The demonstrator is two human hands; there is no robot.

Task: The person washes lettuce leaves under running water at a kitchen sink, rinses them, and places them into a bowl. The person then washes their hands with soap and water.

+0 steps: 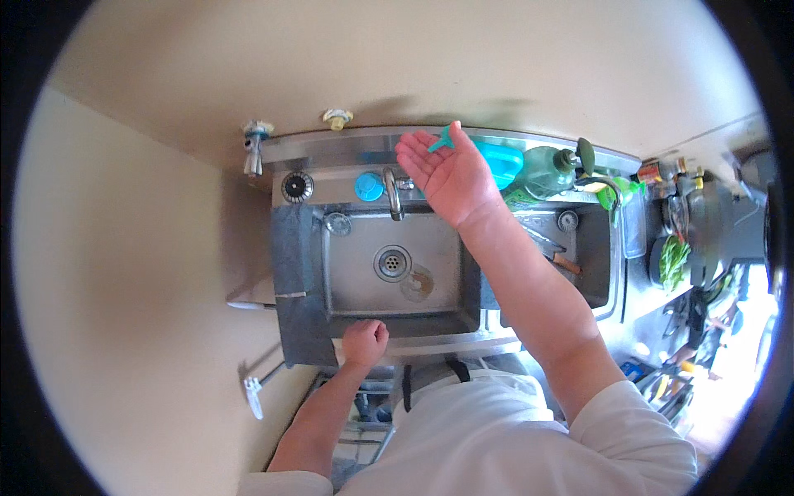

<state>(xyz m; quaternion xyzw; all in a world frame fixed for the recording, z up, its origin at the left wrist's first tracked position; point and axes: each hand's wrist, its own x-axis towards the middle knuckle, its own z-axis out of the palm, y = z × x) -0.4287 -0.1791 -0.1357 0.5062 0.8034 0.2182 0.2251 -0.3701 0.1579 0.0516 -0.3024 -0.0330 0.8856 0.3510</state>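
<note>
My right hand (pixel 453 180) is stretched over the back ledge of the steel sink, palm up, with its fingers extended and nothing gripped. A teal pump nozzle (pixel 441 141) juts over its fingers; the teal bottle (pixel 502 164) stands behind the hand, partly hidden by it. Just left of that hand is the curved metal faucet (pixel 392 195). My left hand (pixel 366 343) is curled into a fist at the front edge of the left basin (pixel 353 279). Nothing shows in it. A clear round dish (pixel 417 283) lies beside the drain (pixel 392 263).
A knife with a wooden handle (pixel 566 263) lies in the right basin (pixel 592 248). Along the back ledge are a green pump bottle (pixel 543 177), a blue round container (pixel 369 186) and a strainer basket (pixel 298 186). Leafy greens (pixel 673 263) sit at right. A wall tap (pixel 253 152) projects at left.
</note>
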